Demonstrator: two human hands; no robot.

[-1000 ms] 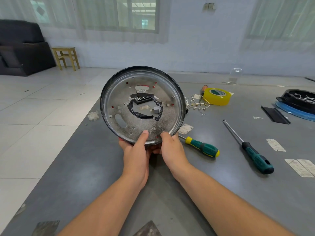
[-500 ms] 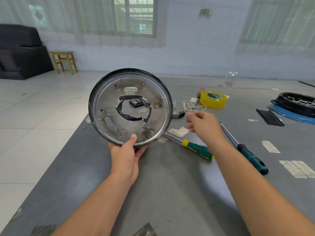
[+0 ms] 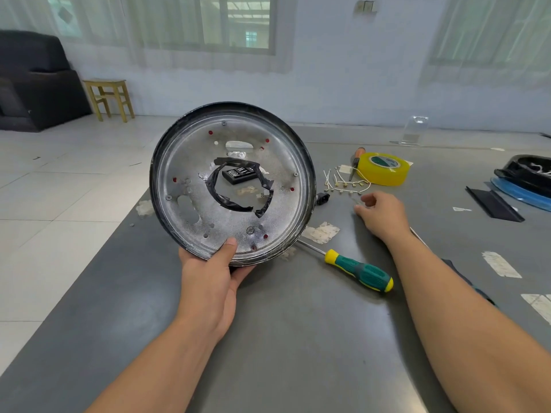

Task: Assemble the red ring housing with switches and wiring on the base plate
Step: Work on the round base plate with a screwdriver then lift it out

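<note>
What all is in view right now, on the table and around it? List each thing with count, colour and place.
plate: one, silver with black rim, held up on edge at table's left
tape: one roll, yellow, far right of plate
wires: a small pile, white, beside tape
plug: one, black, by plate's right rim
screwdriver: one, green and yellow handle, on table below plate's right
second screwdriver: shaft only visible, behind right forearm
strip: one, black, far right
table: one, grey
stool: one, wooden, on floor behind
sofa: one, black, far left
left hand: holds plate's lower rim, thumb on its face
right hand: fingers loosely curled, near wires, holding nothing
</note>
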